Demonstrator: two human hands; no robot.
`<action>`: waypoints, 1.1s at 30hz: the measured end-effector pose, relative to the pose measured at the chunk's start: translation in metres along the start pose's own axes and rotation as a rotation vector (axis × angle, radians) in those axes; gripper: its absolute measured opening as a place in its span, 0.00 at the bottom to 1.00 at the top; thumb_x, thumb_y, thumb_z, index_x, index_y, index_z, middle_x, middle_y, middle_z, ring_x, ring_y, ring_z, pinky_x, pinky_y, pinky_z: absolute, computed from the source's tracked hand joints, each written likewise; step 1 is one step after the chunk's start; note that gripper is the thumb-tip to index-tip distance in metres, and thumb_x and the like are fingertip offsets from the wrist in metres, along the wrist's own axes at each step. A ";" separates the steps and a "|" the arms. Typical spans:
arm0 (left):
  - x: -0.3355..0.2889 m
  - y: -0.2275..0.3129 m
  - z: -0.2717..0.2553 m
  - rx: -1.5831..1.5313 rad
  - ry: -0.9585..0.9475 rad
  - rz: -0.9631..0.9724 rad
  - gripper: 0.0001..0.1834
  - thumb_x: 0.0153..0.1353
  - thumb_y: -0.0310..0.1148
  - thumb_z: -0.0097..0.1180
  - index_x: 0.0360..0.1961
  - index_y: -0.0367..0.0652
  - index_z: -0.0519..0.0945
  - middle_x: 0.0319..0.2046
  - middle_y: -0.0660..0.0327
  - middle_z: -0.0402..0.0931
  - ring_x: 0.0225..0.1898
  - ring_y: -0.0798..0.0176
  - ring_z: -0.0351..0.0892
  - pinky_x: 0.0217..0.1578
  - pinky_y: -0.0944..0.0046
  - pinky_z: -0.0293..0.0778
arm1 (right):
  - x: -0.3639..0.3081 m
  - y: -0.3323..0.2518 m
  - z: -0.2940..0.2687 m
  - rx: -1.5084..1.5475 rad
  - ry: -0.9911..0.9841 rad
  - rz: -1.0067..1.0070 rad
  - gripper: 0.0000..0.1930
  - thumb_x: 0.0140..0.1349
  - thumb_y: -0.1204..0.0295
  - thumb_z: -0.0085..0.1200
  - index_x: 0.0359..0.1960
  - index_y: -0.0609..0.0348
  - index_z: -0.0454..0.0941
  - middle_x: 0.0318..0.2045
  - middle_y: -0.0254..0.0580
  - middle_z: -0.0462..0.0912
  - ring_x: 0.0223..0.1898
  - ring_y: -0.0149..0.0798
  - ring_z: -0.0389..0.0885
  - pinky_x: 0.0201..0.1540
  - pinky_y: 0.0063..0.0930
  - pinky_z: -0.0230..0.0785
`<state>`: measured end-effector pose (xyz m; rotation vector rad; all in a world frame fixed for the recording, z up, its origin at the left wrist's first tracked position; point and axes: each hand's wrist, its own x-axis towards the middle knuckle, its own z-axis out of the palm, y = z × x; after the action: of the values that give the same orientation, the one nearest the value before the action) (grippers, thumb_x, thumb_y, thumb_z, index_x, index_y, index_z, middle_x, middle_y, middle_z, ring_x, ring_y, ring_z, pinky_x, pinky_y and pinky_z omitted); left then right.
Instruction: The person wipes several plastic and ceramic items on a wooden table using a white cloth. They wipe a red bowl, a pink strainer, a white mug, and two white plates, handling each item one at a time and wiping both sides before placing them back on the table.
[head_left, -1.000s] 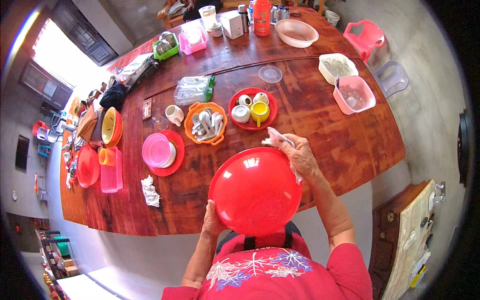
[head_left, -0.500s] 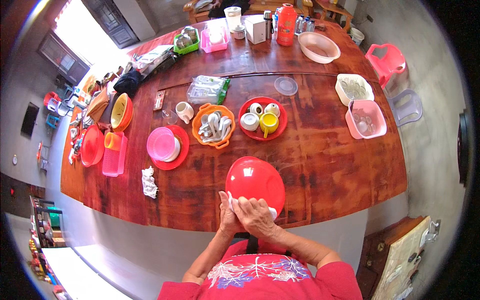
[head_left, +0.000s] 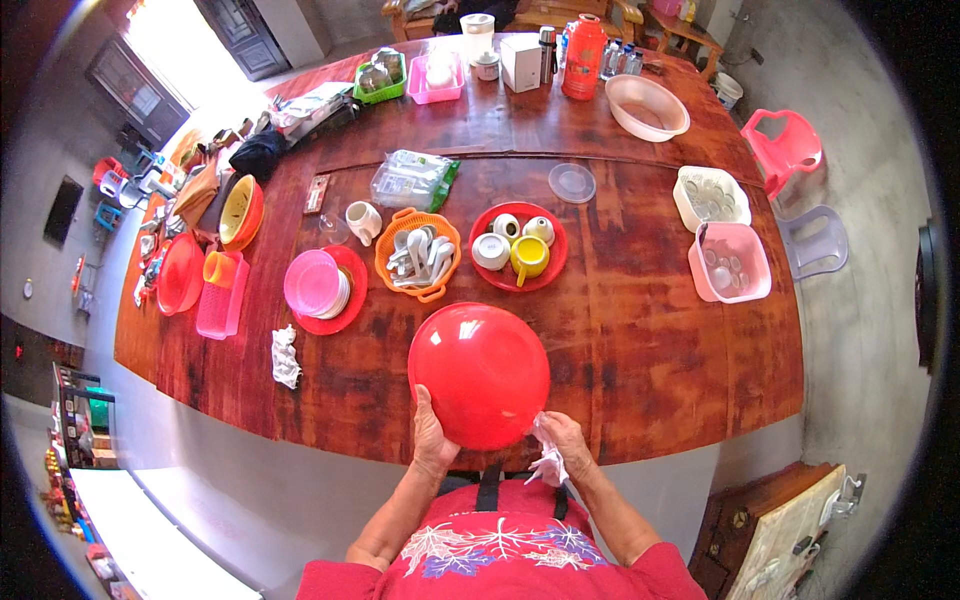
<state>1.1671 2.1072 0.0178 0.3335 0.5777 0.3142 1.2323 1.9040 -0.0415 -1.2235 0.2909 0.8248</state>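
A round, glossy red plastic plate (head_left: pixel 478 375) is held up tilted at the table's front edge. My left hand (head_left: pixel 432 432) grips its lower left rim, thumb up along the visible face and the other fingers hidden behind. At the lower right rim, my right hand (head_left: pixel 567 442) pinches a crumpled white cloth (head_left: pixel 548 462), which touches the edge and hangs down below. Beyond the plate stand an orange basket (head_left: pixel 430 295) of white spoons and a red plate (head_left: pixel 555 268) bearing white cups and a yellow cup (head_left: pixel 530 258).
To the left are a pink bowl (head_left: pixel 312 283) stacked over white dishes, a crumpled white tissue (head_left: pixel 286 357) and a pink basket (head_left: pixel 222 315). Two tubs with glasses, one cream (head_left: pixel 712 200) and one pink (head_left: pixel 705 285), stand right. A red thermos flask (head_left: pixel 584 60) stands far back.
The red plate has turned to show more of its face and shifted left. My right hand has moved from its front to the lower right rim with the cloth; my left hand still grips the plate.
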 end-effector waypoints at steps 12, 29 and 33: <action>0.037 -0.021 -0.011 0.316 0.045 -0.017 0.34 0.61 0.58 0.44 0.55 0.39 0.67 0.54 0.60 0.69 0.53 0.62 0.70 0.55 0.55 0.66 | 0.021 -0.004 -0.043 0.684 -0.282 0.266 0.05 0.58 0.76 0.44 0.36 0.54 0.68 0.27 0.42 0.76 0.19 0.38 0.75 0.20 0.34 0.71; 0.035 -0.028 -0.057 0.867 0.449 -0.349 0.19 0.62 0.45 0.50 0.48 0.43 0.72 0.39 0.60 0.76 0.34 0.69 0.77 0.28 0.70 0.75 | 0.265 -0.057 -0.039 0.569 -0.053 -0.146 0.03 0.58 0.75 0.43 0.31 0.52 0.70 0.22 0.31 0.73 0.24 0.34 0.76 0.26 0.39 0.78; 0.022 -0.023 -0.076 0.798 0.552 -0.340 0.18 0.63 0.43 0.50 0.48 0.43 0.72 0.39 0.60 0.76 0.34 0.69 0.77 0.28 0.70 0.75 | 0.323 -0.037 -0.038 0.522 0.045 -0.193 0.07 0.52 0.81 0.42 0.27 0.53 0.69 0.20 0.34 0.72 0.23 0.35 0.74 0.26 0.38 0.75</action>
<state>1.1450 2.1115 -0.0610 0.9160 1.2854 -0.1840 1.4880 1.9947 -0.2251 -0.7653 0.3896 0.5099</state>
